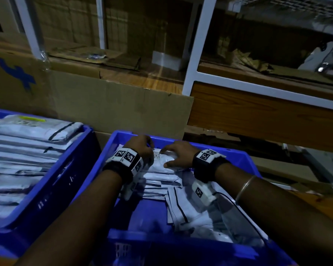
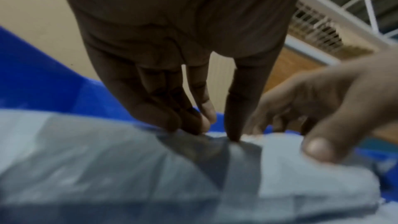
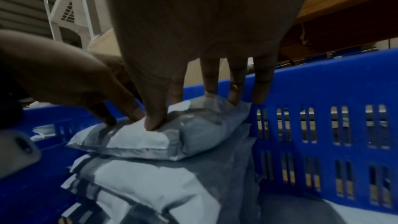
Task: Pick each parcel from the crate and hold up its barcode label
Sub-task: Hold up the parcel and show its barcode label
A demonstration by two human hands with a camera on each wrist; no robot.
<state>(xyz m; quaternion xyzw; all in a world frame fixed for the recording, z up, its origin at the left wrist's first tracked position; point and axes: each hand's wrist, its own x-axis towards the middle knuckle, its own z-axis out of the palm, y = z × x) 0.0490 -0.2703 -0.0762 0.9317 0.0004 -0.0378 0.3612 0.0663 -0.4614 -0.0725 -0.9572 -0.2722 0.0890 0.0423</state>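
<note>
A grey-and-white poly parcel lies on top of the pile at the far end of the blue crate. Its barcode label faces up between my hands. My left hand pinches the parcel's far left edge with thumb and fingertips. My right hand grips the same parcel, thumb pressed on top and fingers over the far edge by the crate wall. More parcels are stacked underneath. In the left wrist view the parcel is blurred.
A second blue crate at the left holds several stacked parcels. A cardboard sheet stands behind both crates. A white shelf frame with wooden boards rises beyond.
</note>
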